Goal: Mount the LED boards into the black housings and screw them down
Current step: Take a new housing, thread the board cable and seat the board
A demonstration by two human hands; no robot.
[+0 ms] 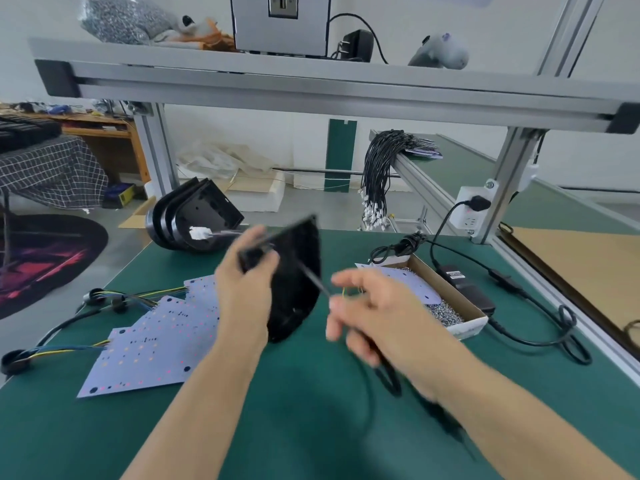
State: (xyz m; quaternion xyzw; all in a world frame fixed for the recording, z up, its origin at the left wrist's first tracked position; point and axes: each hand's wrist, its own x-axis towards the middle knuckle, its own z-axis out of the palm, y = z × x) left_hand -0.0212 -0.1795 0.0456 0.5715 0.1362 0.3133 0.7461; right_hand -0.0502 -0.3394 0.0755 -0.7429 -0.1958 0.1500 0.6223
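Note:
My left hand (244, 289) grips a black housing (294, 282) by its upper edge and holds it tilted above the green mat, blurred by motion. My right hand (374, 317) is closed around a black cable (388, 375) that hangs under it, with thin coloured wires at the fingertips beside the housing. Several white LED boards (149, 344) with wired leads lie fanned on the mat at the left. Another LED board (412, 282) rests in a cardboard box (467, 323) of small screws at the right. A stack of black housings (194, 216) leans at the far table edge.
A black power adapter (464, 285) and its looping cord (568, 334) lie right of the box, plugged into a white socket (471, 209). A bundle of black wires (377, 174) hangs off a rail behind. An aluminium shelf beam (311, 95) crosses overhead.

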